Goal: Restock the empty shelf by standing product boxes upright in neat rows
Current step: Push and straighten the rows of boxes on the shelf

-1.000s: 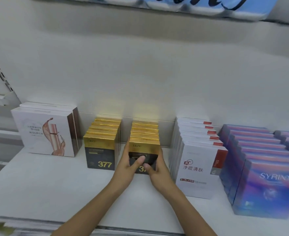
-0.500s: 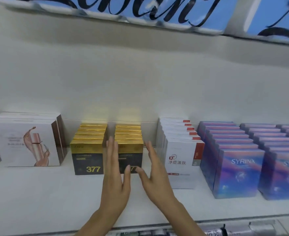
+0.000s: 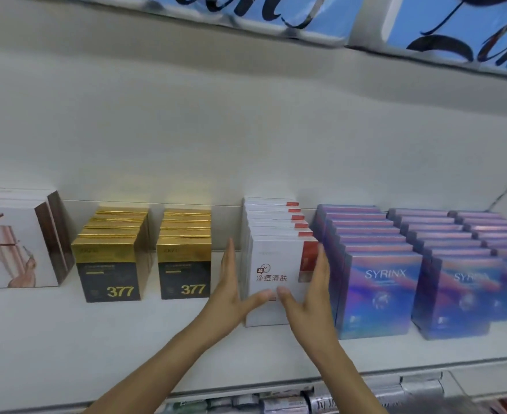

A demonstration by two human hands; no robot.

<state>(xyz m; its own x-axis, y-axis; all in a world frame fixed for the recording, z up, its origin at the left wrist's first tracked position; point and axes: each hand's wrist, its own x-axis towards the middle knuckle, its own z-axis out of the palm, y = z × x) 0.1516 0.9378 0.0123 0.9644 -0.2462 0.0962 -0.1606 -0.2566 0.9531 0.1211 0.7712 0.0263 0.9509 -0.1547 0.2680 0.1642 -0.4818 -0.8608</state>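
Left hand (image 3: 226,297) and right hand (image 3: 312,300), flat and open, bracket the white box row (image 3: 276,264), thumbs on front, likely squaring it.

two gold rows (image 3: 113,252), three purple rows (image 3: 374,273)

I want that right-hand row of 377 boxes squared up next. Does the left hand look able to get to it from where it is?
Probably yes. The left hand is flat against the white box row, right beside the right-hand 377 row. Only bare shelf lies between them, so nothing blocks the way.
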